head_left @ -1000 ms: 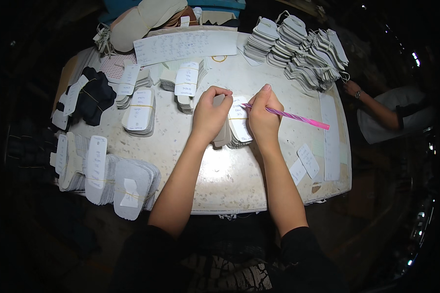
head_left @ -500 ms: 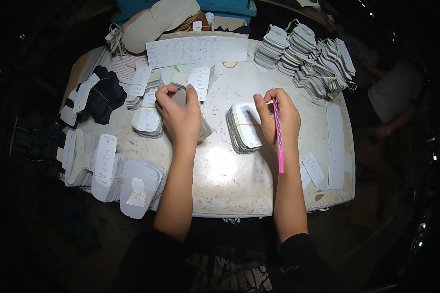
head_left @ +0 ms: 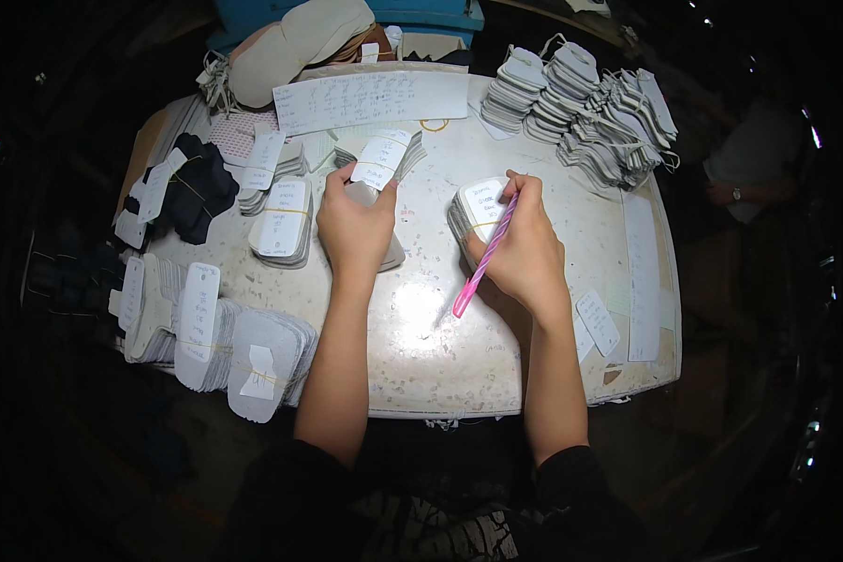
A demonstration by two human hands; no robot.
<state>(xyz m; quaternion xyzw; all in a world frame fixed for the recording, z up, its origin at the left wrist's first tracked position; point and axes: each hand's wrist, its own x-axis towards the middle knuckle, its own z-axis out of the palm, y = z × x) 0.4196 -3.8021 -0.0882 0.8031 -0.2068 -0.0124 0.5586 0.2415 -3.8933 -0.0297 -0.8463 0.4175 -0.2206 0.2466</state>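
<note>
Right fingers [head_left: 528, 194] holding pen [head_left: 486, 255], stack [head_left: 478, 208] alongside

The left hand [head_left: 356, 225] covers much of the grey pieces [head_left: 391, 255] beneath it, and the right hand [head_left: 526, 248] hides the lower right part of the banded stack [head_left: 468, 214] (the handwriting on its label is too small to read, as is that on the long white sheet [head_left: 370, 101]). The top edge cuts off the blue bin [head_left: 440, 13], while a co-worker [head_left: 751, 169] at the right and the dark bundles [head_left: 70, 290] at the far left sink into shadow, their outlines hard to make out.
</note>
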